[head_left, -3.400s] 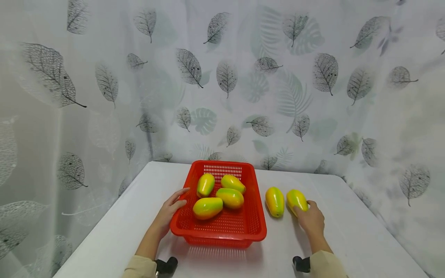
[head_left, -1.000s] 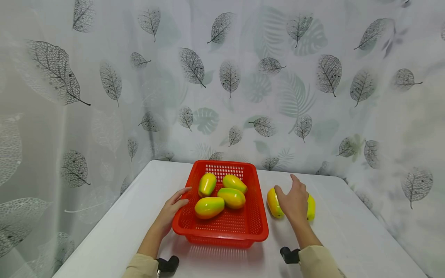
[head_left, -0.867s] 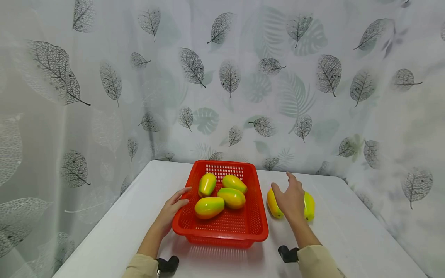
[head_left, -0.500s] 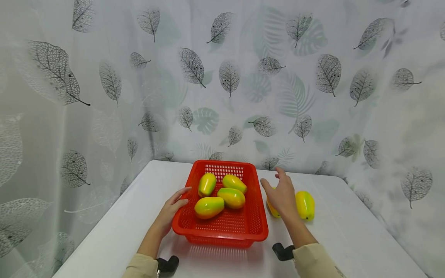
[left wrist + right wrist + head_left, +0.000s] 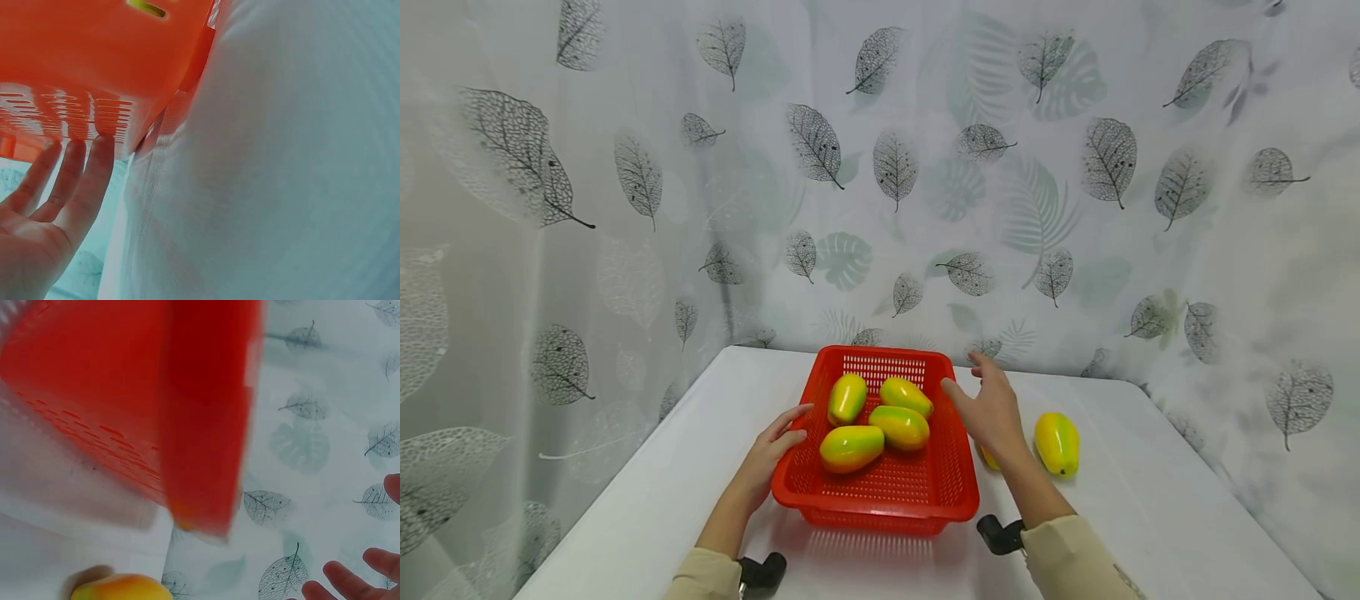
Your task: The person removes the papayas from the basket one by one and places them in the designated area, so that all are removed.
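Leaf-print curtain (image 5: 917, 167) in the bkgd, white desk (image 5: 1135, 500) in front of it. Red plastic basket (image 5: 880, 503) sits approx. mid-desk w/ 4 yellow-green fruits in it: back-L fruit (image 5: 847, 399), back-R fruit (image 5: 907, 397), middle fruit (image 5: 898, 427) and front-L fruit (image 5: 852, 448). My L hand (image 5: 765, 458) is at the basket's L side, fingers extended, tips touching the slotted wall, not gripping. My R hand (image 5: 996, 412) is released, nothing in it, fingers apart, by the basket's R rim. Nearer fruit (image 5: 989, 458) is on the desk just R of the basket, mostly hidden behind that hand; far-R fruit (image 5: 1057, 444) lies on the desk farther R, in full view.
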A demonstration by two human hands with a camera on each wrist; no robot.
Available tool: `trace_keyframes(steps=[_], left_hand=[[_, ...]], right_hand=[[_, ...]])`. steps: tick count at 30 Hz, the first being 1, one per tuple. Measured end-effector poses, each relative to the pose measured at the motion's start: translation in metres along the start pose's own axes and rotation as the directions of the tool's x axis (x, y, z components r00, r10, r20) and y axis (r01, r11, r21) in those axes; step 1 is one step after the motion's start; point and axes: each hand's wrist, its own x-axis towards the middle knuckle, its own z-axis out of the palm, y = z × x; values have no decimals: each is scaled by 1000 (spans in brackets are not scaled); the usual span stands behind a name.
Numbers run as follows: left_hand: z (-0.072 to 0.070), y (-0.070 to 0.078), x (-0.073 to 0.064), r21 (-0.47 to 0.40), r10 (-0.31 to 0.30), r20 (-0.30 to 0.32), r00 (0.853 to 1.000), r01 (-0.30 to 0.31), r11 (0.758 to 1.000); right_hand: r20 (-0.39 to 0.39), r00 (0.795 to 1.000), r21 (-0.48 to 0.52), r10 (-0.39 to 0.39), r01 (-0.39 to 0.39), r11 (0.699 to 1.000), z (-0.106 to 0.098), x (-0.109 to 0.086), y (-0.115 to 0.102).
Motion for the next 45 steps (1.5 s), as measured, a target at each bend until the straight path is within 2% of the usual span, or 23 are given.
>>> trace_keyframes(steps=[10,15,25,39,45], left_hand=[[0,0,0,-1,-1,5,1000,1,1000],[1,0,0,-5,0,3,1000,0,1000],[1,1,-1,-3,5,-5,1000,-5,1000],[2,1,-1,6,4,-5,1000,-4,1000],[2,1,-2,12,9,-13,1000,-8,1000]], right_hand=[[65,998,-9,-11,11,1000,9,2,-16],[68,996,-33,-66,68,997,13,3,-22],[98,992,-88,-79,88,992,24,8,-31],[138,990,-118,-34,50,992,36,17,-31],[167,986,-166,-24,52,985,42,27,-26]])
